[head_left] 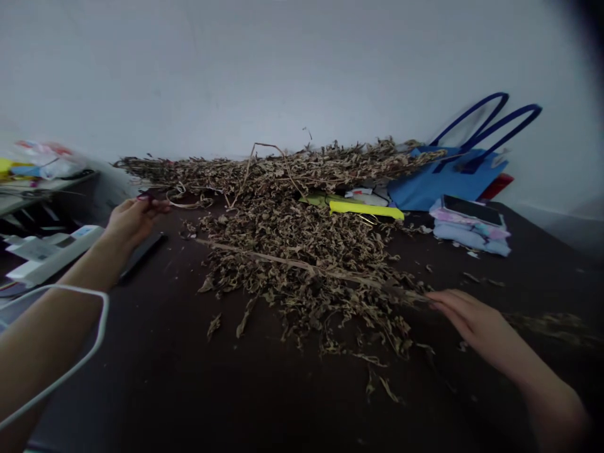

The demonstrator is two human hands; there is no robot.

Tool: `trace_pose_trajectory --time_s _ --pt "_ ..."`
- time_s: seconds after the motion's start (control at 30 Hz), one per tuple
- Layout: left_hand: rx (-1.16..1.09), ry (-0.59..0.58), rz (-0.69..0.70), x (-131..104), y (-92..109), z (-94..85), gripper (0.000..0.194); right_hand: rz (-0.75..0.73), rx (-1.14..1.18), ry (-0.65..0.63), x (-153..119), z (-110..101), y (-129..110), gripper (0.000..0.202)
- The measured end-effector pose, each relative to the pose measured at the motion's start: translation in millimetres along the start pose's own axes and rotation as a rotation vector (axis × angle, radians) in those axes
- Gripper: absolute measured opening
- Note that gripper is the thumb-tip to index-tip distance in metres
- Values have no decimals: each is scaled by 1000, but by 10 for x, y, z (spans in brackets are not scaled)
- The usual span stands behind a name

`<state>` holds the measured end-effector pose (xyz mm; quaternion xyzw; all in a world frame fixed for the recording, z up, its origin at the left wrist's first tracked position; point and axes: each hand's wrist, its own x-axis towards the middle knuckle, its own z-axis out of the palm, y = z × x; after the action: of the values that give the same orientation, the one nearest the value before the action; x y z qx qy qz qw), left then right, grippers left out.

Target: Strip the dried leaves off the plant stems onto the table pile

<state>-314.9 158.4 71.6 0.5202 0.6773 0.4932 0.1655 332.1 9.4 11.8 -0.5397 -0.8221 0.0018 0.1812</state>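
A loose heap of dried, curled leaves covers the middle of the dark table. Across it lies a long dried stem, slanting from upper left to lower right. My right hand is closed on the stem's right end. Beyond the heap's left edge, my left hand is closed, with a small dark red thing at its fingers that I cannot make out. Just right of those fingers lies a curled pale strip. Along the wall stretches a long bundle of dried leafy stalks.
A blue bag leans at the back right, near a phone on folded cloth. A yellow-handled tool lies behind the heap. At left are a white power strip, a dark flat object and a white cable.
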Motion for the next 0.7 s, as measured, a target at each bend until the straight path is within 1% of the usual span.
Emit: trace_pose_trajectory --time_s 0.03,0.13,0.23,0.3,0.33,0.37,0.4,0.5,0.63,0.7 --pt "-4 7 -47 -71 8 -9 22 -1 -1 6 -3 -5 -7 35" --pt "91 -46 -138 -298 0 21 4 -7 -4 8 -8 -10 -19 35" --pt "168 -114 -185 -485 -12 138 13 -16 -10 -7 -5 -10 -27 33" --pt "194 -159 -205 -565 -2 228 28 -10 -15 -10 1 -14 -34 32" --pt "198 -174 -211 -592 10 263 32 -6 -14 -6 4 -18 -38 32" --pt "196 -180 -216 -613 25 285 32 -1 -14 -3 7 -23 -42 31" --pt "188 -178 -219 -629 41 291 28 3 -14 4 9 -29 -44 31" --pt "133 -137 -232 -647 94 217 6 -3 -21 13 11 -47 -38 29" --pt "-2 -96 -299 -629 194 2 8 1 -39 -1 -2 -55 -14 25" --pt "-100 -62 -318 -663 255 -114 10 5 -41 4 -10 -54 -8 25"
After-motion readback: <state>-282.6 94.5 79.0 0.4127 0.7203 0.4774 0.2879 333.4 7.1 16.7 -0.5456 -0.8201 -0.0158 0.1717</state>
